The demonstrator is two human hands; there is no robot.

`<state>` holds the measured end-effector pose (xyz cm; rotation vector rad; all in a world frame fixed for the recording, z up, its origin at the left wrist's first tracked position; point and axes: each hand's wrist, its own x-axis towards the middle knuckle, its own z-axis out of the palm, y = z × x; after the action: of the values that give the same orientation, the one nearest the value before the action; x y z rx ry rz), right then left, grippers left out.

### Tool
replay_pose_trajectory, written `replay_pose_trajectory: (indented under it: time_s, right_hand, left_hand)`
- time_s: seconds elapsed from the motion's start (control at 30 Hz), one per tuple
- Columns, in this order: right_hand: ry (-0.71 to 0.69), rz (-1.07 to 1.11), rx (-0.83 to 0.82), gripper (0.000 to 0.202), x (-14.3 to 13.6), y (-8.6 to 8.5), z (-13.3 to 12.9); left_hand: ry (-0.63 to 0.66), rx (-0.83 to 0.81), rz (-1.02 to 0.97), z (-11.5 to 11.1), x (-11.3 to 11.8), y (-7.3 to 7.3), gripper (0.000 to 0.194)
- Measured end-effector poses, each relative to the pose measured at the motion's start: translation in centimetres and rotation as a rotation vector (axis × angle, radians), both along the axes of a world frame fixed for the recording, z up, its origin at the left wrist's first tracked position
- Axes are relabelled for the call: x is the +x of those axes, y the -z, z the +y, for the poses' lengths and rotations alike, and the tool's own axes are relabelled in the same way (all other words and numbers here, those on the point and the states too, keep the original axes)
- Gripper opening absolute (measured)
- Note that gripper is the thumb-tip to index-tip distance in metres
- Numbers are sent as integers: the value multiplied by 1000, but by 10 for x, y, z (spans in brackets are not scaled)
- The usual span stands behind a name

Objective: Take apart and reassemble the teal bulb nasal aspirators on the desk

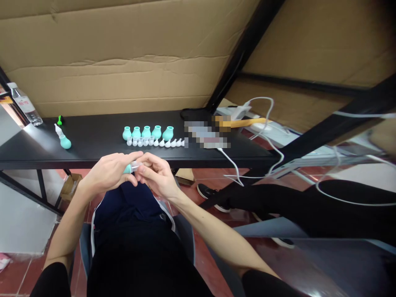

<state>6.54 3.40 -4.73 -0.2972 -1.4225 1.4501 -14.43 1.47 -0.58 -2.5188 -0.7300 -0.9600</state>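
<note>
My left hand is wrapped round a teal bulb, mostly hidden by the fingers, just in front of the table's front edge. My right hand pinches the clear piece at the bulb's mouth. On the black table stands a row of several teal bulbs with open tops. Before them runs a line of small clear cups and white pointed tips. A teal bulb with a white tip attached lies at the left.
A water bottle stands at the table's left end, near a small green object. A blurred-out flat item with a white cable lies on the right. Another person's dark-clothed leg extends at the right, beside black frame posts.
</note>
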Motion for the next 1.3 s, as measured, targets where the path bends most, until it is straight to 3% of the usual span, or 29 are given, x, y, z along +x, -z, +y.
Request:
replay_pose_trajectory:
  time_s: [0.3,0.57,0.67,0.77,0.87,1.0,1.13,1.3]
  right_hand:
    - [160,143,-72,39,-15,-2,-11]
    - [302,171,-84,38,-20,2,-11]
    - [361,216,-74,35,-24,5,-13]
    - [416,237,-61,29,-27,11,-13]
    - [451,170,-21,23,-22,11,-7]
    - [547,-104,223,16,-2,-11,19]
    - [606,-608,688,19,8,-52,67]
    - [355,-1140,1095,29,-14,-84,124]
  left_hand:
    - [64,-223,-192,8,7,7,56]
    - [60,-480,-422,4,24,11,41]
    - [122,-600,-601,4,31,10,35]
    - [207,-715,-862,7,32,8,46]
    - [174,-668,-1007,8,25,3,57]
    - [96,-555,-1094,7,7,-8,51]
    - [79,-499,-1133,7,-13,-17,35]
    - [-2,-438,-1149,9,-28,-20,24]
